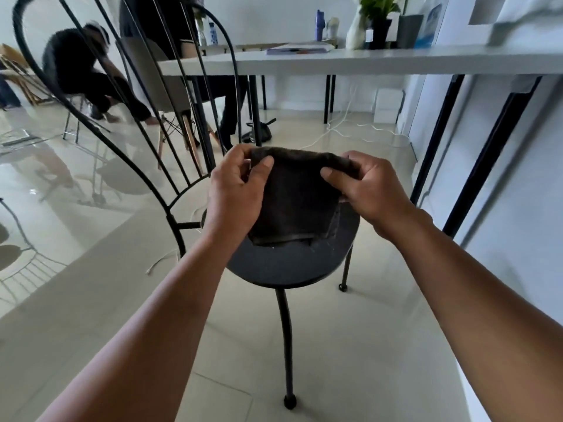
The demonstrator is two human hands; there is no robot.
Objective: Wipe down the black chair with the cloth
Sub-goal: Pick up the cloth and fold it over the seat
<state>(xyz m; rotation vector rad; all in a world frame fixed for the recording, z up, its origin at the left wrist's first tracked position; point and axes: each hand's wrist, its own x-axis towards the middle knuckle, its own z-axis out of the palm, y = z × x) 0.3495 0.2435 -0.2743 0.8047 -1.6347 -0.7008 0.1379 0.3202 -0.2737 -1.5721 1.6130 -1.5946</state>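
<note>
A black metal chair [283,266] stands on the tiled floor in front of me, with a round dark seat, thin legs and a tall wire back rising to the left. A dark brown folded cloth [295,199] hangs over the seat, held up by its top edge. My left hand [236,193] pinches the cloth's upper left corner between thumb and fingers. My right hand [371,187] pinches the upper right corner. The cloth's lower edge lies at or just above the seat; I cannot tell whether it touches.
A white table [365,60] on black legs runs behind the chair, carrying potted plants [380,22], bottles and papers. White cables [350,129] trail across the floor under it. Two people sit at the back left beside a light-coloured chair [158,80].
</note>
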